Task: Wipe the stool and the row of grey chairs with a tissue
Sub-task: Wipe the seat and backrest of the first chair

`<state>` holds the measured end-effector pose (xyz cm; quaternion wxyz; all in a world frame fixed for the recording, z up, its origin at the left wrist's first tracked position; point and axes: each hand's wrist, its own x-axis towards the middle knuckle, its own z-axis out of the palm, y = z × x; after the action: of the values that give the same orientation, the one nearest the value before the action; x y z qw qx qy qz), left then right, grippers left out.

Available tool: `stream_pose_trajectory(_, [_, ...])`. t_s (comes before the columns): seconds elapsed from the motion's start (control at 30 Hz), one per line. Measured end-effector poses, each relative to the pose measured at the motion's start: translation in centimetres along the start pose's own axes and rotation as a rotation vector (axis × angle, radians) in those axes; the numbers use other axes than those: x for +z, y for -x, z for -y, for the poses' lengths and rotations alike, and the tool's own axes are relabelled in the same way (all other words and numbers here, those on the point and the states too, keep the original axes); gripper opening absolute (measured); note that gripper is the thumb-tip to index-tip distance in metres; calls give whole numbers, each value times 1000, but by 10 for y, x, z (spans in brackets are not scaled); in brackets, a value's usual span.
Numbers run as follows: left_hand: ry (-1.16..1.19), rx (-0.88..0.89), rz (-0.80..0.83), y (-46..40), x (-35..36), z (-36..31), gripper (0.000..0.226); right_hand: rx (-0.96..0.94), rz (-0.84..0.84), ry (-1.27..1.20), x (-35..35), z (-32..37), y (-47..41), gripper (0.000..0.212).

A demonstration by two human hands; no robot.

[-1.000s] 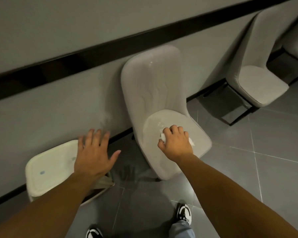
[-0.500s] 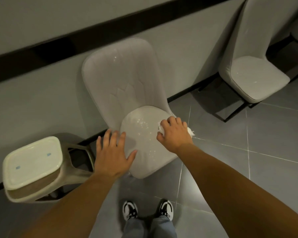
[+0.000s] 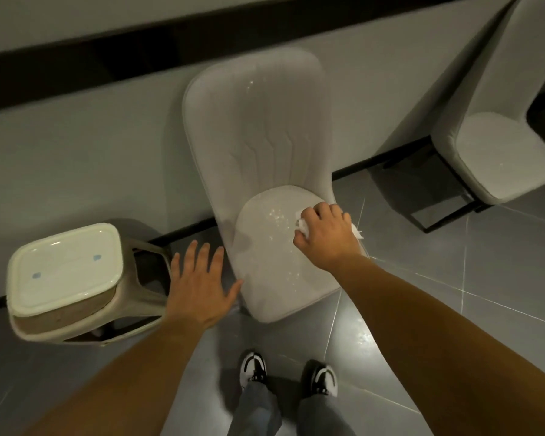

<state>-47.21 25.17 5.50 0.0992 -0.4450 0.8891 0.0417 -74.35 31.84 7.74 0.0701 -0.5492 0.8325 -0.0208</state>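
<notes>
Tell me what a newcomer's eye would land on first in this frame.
Centre frame, the right hand presses a crumpled tissue onto the far right of the grey chair seat, which glistens with droplets. The left hand is spread open, fingers splayed, between that chair and the cream stool at lower left. A second chair stands against the wall at right.

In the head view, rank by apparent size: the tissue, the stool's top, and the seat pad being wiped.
Largest to smallest, as they look:
1. Seat pad
2. Stool's top, close to the pad in apparent size and not at the same distance, so unsure
3. Tissue, mostly hidden under the right hand
</notes>
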Motion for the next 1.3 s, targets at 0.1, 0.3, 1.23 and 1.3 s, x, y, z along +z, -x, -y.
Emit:
stream_pose_trajectory(0.1, [5, -14, 5, -5, 14, 1, 84, -16, 6, 10, 14, 0, -5, 42])
stream_pose_trajectory(0.3, [75, -100, -3, -20, 38, -18, 85, -38, 16, 16, 39, -18, -15, 43])
stream_pose_trajectory(1.23, [84, -628, -42, -57, 153, -115, 82, -390, 46, -67, 179, -108, -66, 41])
stream_pose_trajectory(1.3, [116, -681, -58, -66, 161, -105, 83, -397, 27, -59, 193, -100, -72, 41])
